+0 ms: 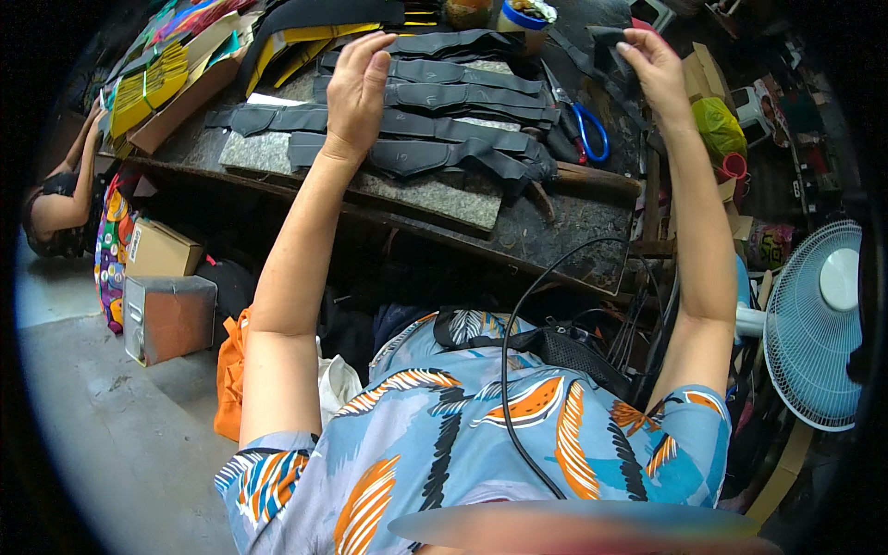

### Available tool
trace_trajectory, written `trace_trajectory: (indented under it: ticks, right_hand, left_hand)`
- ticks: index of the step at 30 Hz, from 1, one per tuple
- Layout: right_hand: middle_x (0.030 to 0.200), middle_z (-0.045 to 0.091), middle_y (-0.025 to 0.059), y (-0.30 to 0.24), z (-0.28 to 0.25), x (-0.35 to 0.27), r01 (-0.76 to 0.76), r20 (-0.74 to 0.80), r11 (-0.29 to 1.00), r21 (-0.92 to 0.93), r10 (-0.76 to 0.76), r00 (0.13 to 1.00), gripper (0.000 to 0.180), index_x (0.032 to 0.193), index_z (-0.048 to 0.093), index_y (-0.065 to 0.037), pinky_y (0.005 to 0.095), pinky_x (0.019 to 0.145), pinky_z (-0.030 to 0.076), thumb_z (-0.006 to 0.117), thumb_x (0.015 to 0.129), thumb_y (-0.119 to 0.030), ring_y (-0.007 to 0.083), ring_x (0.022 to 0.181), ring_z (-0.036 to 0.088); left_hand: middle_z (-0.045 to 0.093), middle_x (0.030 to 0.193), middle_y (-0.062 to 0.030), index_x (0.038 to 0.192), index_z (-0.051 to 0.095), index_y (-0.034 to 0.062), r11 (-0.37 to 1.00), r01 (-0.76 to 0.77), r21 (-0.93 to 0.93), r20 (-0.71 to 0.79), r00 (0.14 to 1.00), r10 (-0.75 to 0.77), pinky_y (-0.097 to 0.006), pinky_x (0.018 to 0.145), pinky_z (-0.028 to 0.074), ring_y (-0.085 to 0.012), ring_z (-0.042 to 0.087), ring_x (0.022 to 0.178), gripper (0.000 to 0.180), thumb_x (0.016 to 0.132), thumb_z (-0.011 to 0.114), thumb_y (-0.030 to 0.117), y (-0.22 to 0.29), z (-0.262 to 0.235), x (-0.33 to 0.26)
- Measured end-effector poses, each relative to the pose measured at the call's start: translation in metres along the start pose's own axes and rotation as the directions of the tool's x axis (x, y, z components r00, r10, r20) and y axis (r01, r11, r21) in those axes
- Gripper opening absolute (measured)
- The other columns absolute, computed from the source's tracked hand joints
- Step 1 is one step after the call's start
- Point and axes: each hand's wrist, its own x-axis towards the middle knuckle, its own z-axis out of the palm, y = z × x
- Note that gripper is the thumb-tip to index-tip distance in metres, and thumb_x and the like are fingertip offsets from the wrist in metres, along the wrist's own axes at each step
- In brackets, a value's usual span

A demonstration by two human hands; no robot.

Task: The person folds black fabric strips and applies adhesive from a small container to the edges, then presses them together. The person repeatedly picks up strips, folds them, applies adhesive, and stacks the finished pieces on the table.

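Note:
Over the left part of the black strips, my left hand [356, 102] is raised with its fingers loosely stretched and nothing visible in them. My right hand [659, 72] is up at the far right, its thumb and fingers pinching the edge of a black leather-like piece [608, 44]. Several black leather-like strips [462, 95] with pale marks lie in rows between my hands. Beneath them is a speckled stone slab [435, 201]. Scissors with blue handles [592, 134] rest to the right of the strips.
A jar with a blue rim [524, 26] stands at the table's back. Yellow bundles [153, 88] are stacked at far left, near another person's arm [79, 190]. A white fan [819, 324] stands right. A black cable [507, 370] crosses my front. A metal tin [171, 319] sits on the floor.

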Motion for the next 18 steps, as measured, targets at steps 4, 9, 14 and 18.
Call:
trace_trajectory:
  ticks: [4, 9, 14, 18]
  right_hand:
    - [0.103, 0.066, 0.0006, -0.075, 0.028, -0.002, -0.153, 0.067, 0.976, 0.153, 0.145, 0.987, 0.025, 0.119, 0.062, -0.002, 0.0192, 0.079, 0.048, 0.062, 0.095, -0.009, 0.0060, 0.091, 0.060]
    - [0.096, 0.063, -0.0030, -0.126, 0.083, -0.021, -0.081, 0.368, 0.969, 0.235, -0.012, 0.930, 0.022, 0.118, 0.065, -0.006, 0.0167, 0.077, 0.049, 0.061, 0.098, -0.014, 0.0028, 0.087, 0.060]
    - [0.095, 0.065, 0.0004, -0.107, 0.116, -0.036, -0.257, 0.497, 0.966, -0.037, 0.241, 0.834, 0.023, 0.114, 0.066, -0.002, 0.0189, 0.076, 0.049, 0.062, 0.096, -0.015, 0.0039, 0.084, 0.059]
    - [0.094, 0.068, 0.0019, -0.069, 0.131, -0.023, -0.293, 0.437, 0.946, -0.139, 0.324, 0.839, 0.022, 0.110, 0.069, 0.000, 0.0222, 0.079, 0.049, 0.066, 0.093, -0.014, 0.0068, 0.085, 0.060]
  left_hand:
    - [0.067, 0.101, -0.0091, 0.103, 0.069, 0.0032, 0.993, 0.118, -0.018, 0.057, 0.991, -0.117, -0.031, 0.081, 0.050, -0.0199, 0.063, 0.093, 0.031, 0.100, 0.057, 0.031, 0.041, -0.010, 0.005]
    - [0.065, 0.119, -0.0140, 0.125, 0.060, 0.0033, 0.510, 0.655, -0.557, 0.698, 0.703, -0.140, -0.034, 0.082, 0.056, -0.0235, 0.066, 0.098, 0.066, 0.095, 0.050, 0.062, 0.090, 0.019, -0.021]
    - [0.064, 0.107, -0.0165, 0.112, 0.052, 0.0048, 0.116, 0.585, -0.803, 0.413, 0.685, -0.600, -0.034, 0.079, 0.059, -0.0259, 0.068, 0.097, 0.029, 0.102, 0.051, 0.032, 0.050, 0.007, -0.017]
    - [0.065, 0.092, -0.0143, 0.102, 0.053, 0.0013, 0.213, 0.618, -0.757, 0.275, 0.598, -0.753, -0.035, 0.071, 0.060, -0.0221, 0.068, 0.078, 0.013, 0.100, 0.055, 0.014, 0.014, -0.004, -0.003]
